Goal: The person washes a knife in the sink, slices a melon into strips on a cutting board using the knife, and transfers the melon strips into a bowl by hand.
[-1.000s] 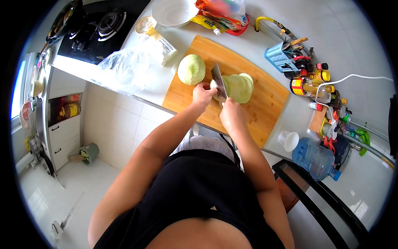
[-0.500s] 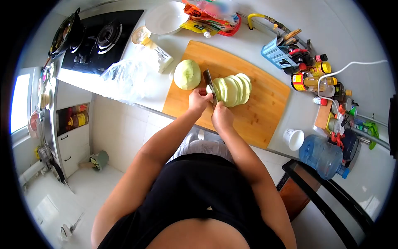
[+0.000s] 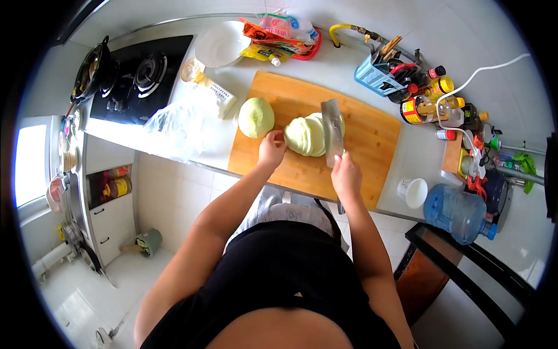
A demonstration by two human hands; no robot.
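A wooden cutting board lies on the counter with pale green slices overlapping in a pile at its middle. My right hand grips the handle of a cleaver, whose wide blade stands at the right side of the slices and hides part of them. Just left of the pile is my left hand, fingers bent together near the slices; whether something small is between them is hidden. A peeled, rounded green piece rests on the board's left part, beyond my left hand.
Left of the board are a plastic bag, a white grater and a black stove. A white bowl and food packets stand behind. At right are a blue basket, bottles, a white cup and a water jug.
The cleaver has moved from the left end of the slices to their right side with my right hand. The slices are bunched closer together. My left hand has shifted slightly left, away from the blade.
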